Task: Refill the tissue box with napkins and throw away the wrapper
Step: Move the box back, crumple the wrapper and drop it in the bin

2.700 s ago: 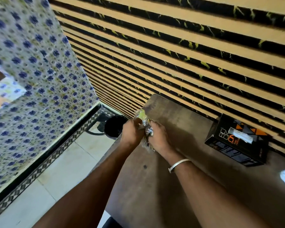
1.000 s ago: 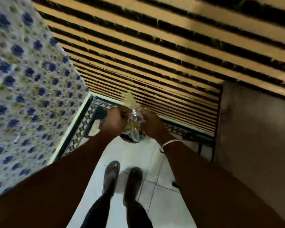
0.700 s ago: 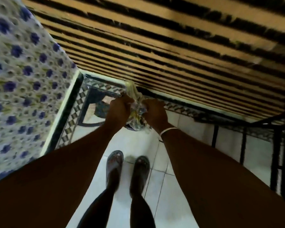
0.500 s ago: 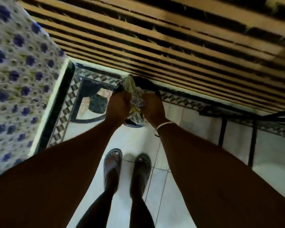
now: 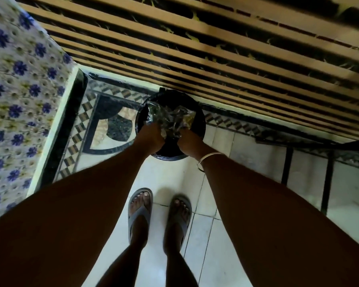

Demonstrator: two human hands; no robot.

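Item 1, wrapper (image 5: 170, 119): crumpled clear plastic with greenish print, held directly over the mouth of the bin. I read it as not yet released; part of it sits at or just below rim level, though I cannot tell how deep.

Item 2, left hand (image 5: 150, 137): closed on the wrapper's near left edge, at about 7 o'clock of the bin opening.

Item 3, right hand (image 5: 188, 141): closed on the wrapper's near right edge, at about 5 o'clock of the opening. A pale bangle (image 5: 207, 160) sits on that wrist.

Item 4, bin (image 5: 199, 125): round, black, lined with a dark bag, standing on the floor against the striped wall (image 5: 216, 59) at 12 o'clock from my feet.

Item 5, sandals (image 5: 140, 206): a grey pair on the pale floor tiles (image 5: 205, 245), at 6 o'clock of the bin, near but not touching it.

Item 6, flowered cloth (image 5: 19, 90): at 9 to 10 o'clock, well apart from the work.

Item 7, tissue box: not in view.

Step in hand, as I judge it: the disposal, the last part of the task. The next move calls for both hands to open together so the wrapper drops inside. Being light and springy, it may uncrumple and catch on the rim; a short push down before letting go would settle it.
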